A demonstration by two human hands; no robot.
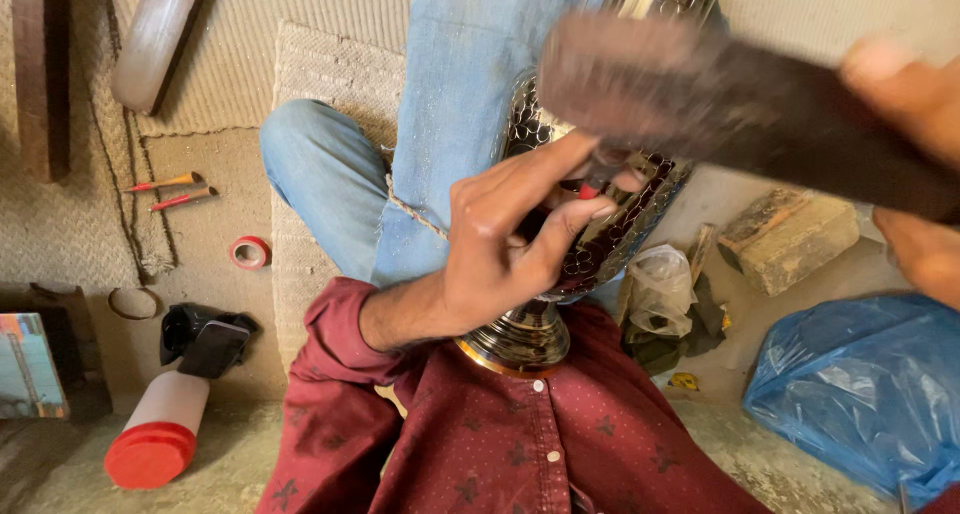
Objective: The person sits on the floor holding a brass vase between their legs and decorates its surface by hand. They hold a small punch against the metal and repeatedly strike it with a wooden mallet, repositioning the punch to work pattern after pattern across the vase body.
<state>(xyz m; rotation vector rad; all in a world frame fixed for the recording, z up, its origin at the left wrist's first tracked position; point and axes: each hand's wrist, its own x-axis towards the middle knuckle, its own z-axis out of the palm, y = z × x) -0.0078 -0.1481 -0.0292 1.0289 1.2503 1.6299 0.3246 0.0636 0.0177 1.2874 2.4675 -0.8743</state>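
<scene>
**Chisel on the vase, mallet raised**

Head view: your left hand (500, 249) pinches a small red-handled chisel (592, 186) against the patterned metal vase (600, 244), which lies along your lap, its base (520, 342) at 6 o'clock against your shirt. Your right hand (915, 164), at 3 o'clock, is closed around a blurred dark mallet (700, 89) above the vase. A blue bag (860, 384) sits at 4 o'clock, a red-capped bottle (160, 424) at 8.

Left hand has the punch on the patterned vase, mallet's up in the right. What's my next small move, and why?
Probably bring the wooden mallet in the right hand down onto the red-handled tool: the left hand pinches it tip-down against the metal vase, braced on the lap.
</scene>
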